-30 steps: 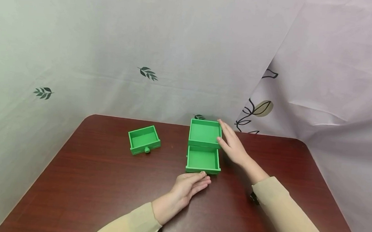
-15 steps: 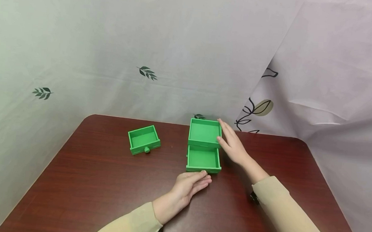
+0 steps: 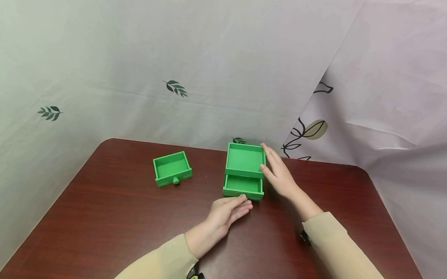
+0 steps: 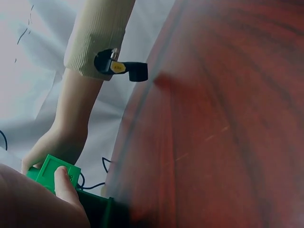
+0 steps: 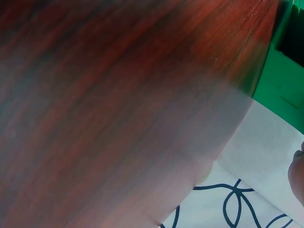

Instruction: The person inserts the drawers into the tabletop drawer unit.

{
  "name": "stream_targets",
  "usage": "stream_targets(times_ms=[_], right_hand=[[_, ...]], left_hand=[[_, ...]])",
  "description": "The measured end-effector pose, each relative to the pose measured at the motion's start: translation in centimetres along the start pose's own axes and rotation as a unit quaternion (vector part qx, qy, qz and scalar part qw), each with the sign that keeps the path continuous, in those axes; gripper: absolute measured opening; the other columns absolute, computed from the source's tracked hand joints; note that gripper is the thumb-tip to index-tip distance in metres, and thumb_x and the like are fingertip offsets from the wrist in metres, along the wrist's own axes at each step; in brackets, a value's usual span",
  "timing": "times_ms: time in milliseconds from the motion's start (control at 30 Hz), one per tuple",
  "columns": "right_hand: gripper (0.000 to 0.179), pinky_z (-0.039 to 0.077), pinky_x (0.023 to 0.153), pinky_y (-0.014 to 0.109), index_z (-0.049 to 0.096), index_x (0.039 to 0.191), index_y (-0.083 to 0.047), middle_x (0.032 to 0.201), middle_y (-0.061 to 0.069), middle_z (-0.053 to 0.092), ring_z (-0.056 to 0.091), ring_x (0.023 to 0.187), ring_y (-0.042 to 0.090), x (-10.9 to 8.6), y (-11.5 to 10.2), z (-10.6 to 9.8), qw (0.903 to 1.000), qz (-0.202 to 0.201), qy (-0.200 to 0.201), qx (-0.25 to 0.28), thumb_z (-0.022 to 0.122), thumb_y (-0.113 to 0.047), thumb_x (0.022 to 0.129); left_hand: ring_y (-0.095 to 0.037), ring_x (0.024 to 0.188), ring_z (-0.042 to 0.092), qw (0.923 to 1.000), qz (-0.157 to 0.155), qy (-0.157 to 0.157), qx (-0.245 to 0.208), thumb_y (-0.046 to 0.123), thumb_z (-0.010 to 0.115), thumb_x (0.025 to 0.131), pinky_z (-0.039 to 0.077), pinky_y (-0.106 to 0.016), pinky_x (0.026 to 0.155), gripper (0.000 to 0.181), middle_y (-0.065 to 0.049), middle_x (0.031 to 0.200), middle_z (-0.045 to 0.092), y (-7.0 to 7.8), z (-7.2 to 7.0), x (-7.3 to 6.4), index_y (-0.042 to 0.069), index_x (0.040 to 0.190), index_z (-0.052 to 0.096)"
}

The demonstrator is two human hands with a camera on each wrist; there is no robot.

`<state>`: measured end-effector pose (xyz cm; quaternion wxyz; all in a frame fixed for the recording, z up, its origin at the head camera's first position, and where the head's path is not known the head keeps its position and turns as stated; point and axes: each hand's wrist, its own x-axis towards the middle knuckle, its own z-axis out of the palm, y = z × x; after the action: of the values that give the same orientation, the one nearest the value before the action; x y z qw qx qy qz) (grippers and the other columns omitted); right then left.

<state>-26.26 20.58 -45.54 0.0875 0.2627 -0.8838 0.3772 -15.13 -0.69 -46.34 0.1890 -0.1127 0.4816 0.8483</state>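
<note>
A small green box with a tray-like top point(image 3: 245, 159) stands near the table's back edge in the head view. From its front a green drawer point(image 3: 242, 193) sticks out part way, empty inside. My left hand point(image 3: 220, 216) is at the drawer's front panel with fingers extended, thumb tip at its upper edge. The right hand point(image 3: 280, 175) lies along the box's right side with straight fingers, thumb near the front corner. In the left wrist view the left thumb point(image 4: 65, 186) overlaps the green box point(image 4: 46, 175). The right wrist view catches only the box's side point(image 5: 280, 83).
A second green drawer point(image 3: 172, 167) with a round knob point(image 3: 176, 180) sits alone on the dark red table point(image 3: 126, 219), left of the box. Pale patterned cloth point(image 3: 212, 70) hangs right behind the table and down its sides.
The left hand has moved forward, and the drawer has slid deeper into the green box, so less of it sticks out. The right hand and the loose drawer stay where they were.
</note>
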Motion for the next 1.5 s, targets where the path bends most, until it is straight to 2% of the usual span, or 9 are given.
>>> stream_targets(times_ms=[333,633,833,1033,1267,1500], right_hand=[[0.065,0.024,0.132,0.067,0.024,0.167,0.001,0.173,0.023,0.029,0.027,0.160,0.044,0.1,0.0,0.1,1.0000,-0.004,0.000,-0.005,0.050,-0.021,0.111],[0.065,0.023,0.132,0.067,0.024,0.167,0.000,0.173,0.023,0.028,0.026,0.160,0.044,0.1,0.0,0.2,1.0000,0.000,0.001,0.002,0.050,-0.018,0.110],[0.065,0.024,0.132,0.068,0.024,0.167,0.001,0.173,0.023,0.028,0.026,0.160,0.044,0.1,0.1,0.1,1.0000,0.002,0.001,0.001,0.049,-0.019,0.111],[0.064,0.024,0.132,0.067,0.024,0.167,0.002,0.173,0.023,0.029,0.027,0.160,0.044,0.1,0.2,0.1,1.0000,-0.001,0.003,0.005,0.049,-0.018,0.111],[0.065,0.024,0.132,0.066,0.024,0.167,0.001,0.173,0.023,0.029,0.027,0.160,0.043,0.0,-0.1,0.0,1.0000,-0.003,0.004,0.006,0.050,-0.015,0.110],[0.065,0.024,0.132,0.066,0.024,0.167,0.001,0.172,0.023,0.029,0.027,0.160,0.044,0.0,-0.1,0.1,1.0000,-0.004,0.004,0.004,0.049,-0.016,0.110]], left_hand=[[-0.012,0.087,0.078,0.9995,0.000,0.021,-0.025,0.006,0.065,0.106,0.067,-0.026,0.090,0.035,-0.009,0.097,0.079,1.0,0.8,2.0,-0.015,0.133,0.062],[-0.013,0.087,0.079,0.9984,-0.002,0.045,-0.035,0.006,0.065,0.106,0.067,-0.029,0.094,0.035,-0.021,0.115,0.078,1.6,1.4,3.8,-0.013,0.135,0.062],[-0.013,0.087,0.079,0.9976,-0.012,0.054,-0.042,0.008,0.066,0.106,0.067,-0.029,0.093,0.036,-0.021,0.116,0.078,1.9,1.7,3.9,-0.012,0.136,0.062],[-0.018,0.094,0.080,0.9967,-0.020,0.058,-0.053,0.008,0.067,0.105,0.066,-0.032,0.098,0.036,-0.023,0.120,0.077,1.9,1.8,3.7,-0.011,0.135,0.063],[-0.020,0.098,0.080,0.9959,-0.025,0.054,-0.068,0.010,0.069,0.104,0.065,-0.033,0.100,0.037,-0.025,0.124,0.075,1.6,1.6,3.8,-0.009,0.135,0.063],[-0.031,0.119,0.075,0.9963,-0.034,0.036,-0.071,0.015,0.068,0.106,0.063,-0.034,0.103,0.039,-0.027,0.131,0.072,1.4,1.2,3.7,-0.007,0.138,0.061]])
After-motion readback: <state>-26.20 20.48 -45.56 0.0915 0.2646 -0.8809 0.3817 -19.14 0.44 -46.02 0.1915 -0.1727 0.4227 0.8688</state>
